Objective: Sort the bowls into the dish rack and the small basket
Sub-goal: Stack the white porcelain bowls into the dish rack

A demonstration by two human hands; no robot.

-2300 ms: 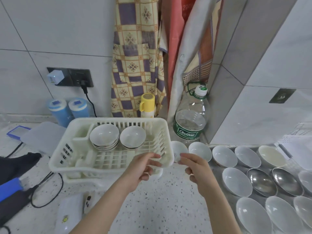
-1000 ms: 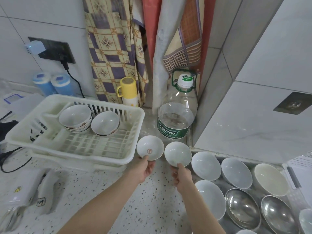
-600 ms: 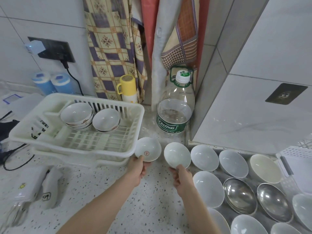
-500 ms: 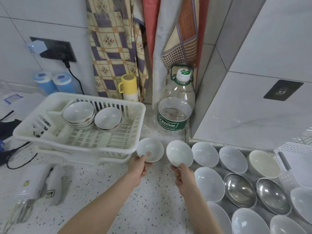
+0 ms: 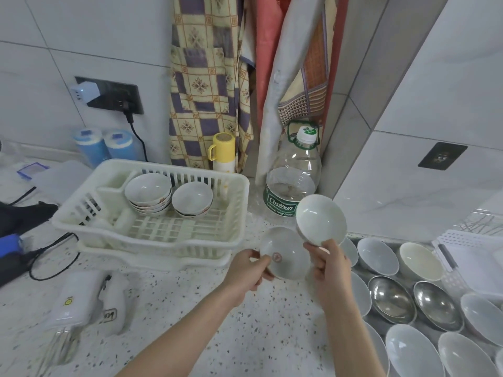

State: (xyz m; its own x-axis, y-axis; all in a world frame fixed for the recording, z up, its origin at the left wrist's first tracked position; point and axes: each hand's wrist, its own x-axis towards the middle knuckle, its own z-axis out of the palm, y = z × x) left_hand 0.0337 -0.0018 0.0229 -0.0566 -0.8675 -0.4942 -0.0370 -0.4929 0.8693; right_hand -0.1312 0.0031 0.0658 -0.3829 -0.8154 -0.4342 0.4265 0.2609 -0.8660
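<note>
My left hand grips a small white bowl with a red mark inside, held above the counter just right of the white dish rack. My right hand holds a plain white bowl, lifted and tilted, overlapping the upper right rim of the marked bowl. The rack holds a stack of bowls and another bowl beside it. Several white and two steel bowls lie at the right. A white basket shows at the right edge.
A large Cestbon water bottle stands behind the held bowls, and a yellow flask behind the rack. Hanging aprons cover the wall. Cables, white devices and blue containers sit at the left of the speckled counter.
Both hands lifted their bowls and brought them together; the right bowl rose and now overlaps the left bowl, where half a second ago they were side by side and apart.
</note>
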